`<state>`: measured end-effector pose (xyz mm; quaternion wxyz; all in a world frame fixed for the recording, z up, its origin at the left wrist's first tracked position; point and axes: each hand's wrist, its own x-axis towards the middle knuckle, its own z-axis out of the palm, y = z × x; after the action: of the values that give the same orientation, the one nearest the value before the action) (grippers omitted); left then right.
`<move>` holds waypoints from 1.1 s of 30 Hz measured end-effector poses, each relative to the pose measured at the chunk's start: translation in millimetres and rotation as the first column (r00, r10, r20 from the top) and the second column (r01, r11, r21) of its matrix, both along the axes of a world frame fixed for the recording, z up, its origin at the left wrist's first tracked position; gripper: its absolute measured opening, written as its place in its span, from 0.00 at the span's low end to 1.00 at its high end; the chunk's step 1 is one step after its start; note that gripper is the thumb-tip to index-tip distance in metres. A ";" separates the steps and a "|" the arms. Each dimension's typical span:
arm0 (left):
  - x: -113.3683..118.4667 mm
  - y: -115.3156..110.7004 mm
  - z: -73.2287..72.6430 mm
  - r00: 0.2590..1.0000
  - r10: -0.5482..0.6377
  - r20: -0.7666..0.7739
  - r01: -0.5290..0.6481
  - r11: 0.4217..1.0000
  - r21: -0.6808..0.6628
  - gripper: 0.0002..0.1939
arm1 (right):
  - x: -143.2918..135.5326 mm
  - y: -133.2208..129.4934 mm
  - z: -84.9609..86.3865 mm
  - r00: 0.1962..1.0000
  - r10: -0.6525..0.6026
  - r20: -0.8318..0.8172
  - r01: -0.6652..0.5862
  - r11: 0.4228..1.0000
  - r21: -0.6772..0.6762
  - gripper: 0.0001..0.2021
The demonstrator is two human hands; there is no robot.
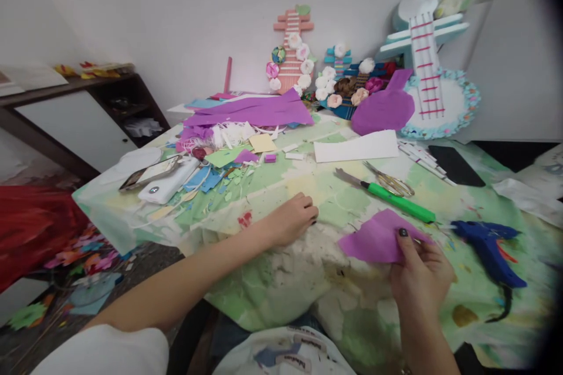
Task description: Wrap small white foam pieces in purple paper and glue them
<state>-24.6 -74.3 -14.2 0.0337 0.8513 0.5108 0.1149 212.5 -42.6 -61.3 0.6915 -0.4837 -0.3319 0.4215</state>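
A thin, flat purple piece (369, 237), irregular with a pointed left corner, is near the front edge of the surface (312, 263), right of middle. The right hand's (420, 272) fingers pinch its right side; the left hand's (295, 220) curl, grip unclear.

We have room for a hand over the tablecloth (328, 204) between the left hand (295, 221) and the purple sheet (372, 238) in the right hand (420, 266), a lane running up toward the white strip (356, 147). On its right side the green-handled cutter (400, 202) and the scissors (393, 181) lie slantwise (the blue glue gun (489, 252) sits near the right hand), while on our left the phone (152, 171), the white device (169, 181) and the paper scraps (224, 157) crowd the way, and the pink model (291, 61) stands at the back.
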 end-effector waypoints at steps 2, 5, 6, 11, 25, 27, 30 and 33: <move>-2.5 -2.9 -1.1 0.999 -0.039 -0.004 0.039 0.999 -0.010 0.11 | 0.2 -0.9 -0.3 1.000 -0.003 0.025 0.003 1.000 -0.006 0.15; -3.7 -6.8 -3.7 0.987 -0.113 -0.116 0.118 0.992 0.035 0.09 | 1.0 -1.0 -1.6 0.999 0.014 0.037 -0.014 1.000 -0.009 0.16; -3.2 -7.6 -4.9 0.980 -0.117 -0.161 0.128 0.990 0.057 0.08 | 1.3 -0.9 -2.1 0.999 0.021 0.042 -0.021 1.000 -0.010 0.16; 3.3 -5.5 -10.0 0.954 -0.086 -0.289 0.108 0.992 0.060 0.06 | 2.3 -1.0 -1.9 0.990 0.064 0.129 -0.059 0.998 -0.039 0.17; -75.3 19.8 1.3 0.915 0.367 -0.169 -0.354 0.929 0.106 0.09 | 1.2 -3.2 7.7 0.952 0.042 0.303 -0.009 0.994 -0.111 0.16; -89.7 37.6 2.6 0.892 0.438 -0.115 -0.421 0.895 0.147 0.09 | 2.0 -0.4 11.5 0.965 0.097 0.243 -0.056 0.984 -0.169 0.15; -106.7 66.3 4.1 0.864 0.504 -0.020 -0.491 0.850 0.192 0.10 | 2.5 6.0 25.5 0.959 0.271 0.079 -0.250 0.945 -0.212 0.15; -117.3 92.3 4.8 0.851 0.522 0.064 -0.523 0.827 0.208 0.09 | -3.3 13.5 52.9 0.899 0.437 -0.007 -0.432 0.886 -0.171 0.15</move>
<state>-141.9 18.0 -9.3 -0.0911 0.6775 0.7081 0.1769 209.2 -29.1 -8.3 0.5310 -0.4603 -0.4060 0.5842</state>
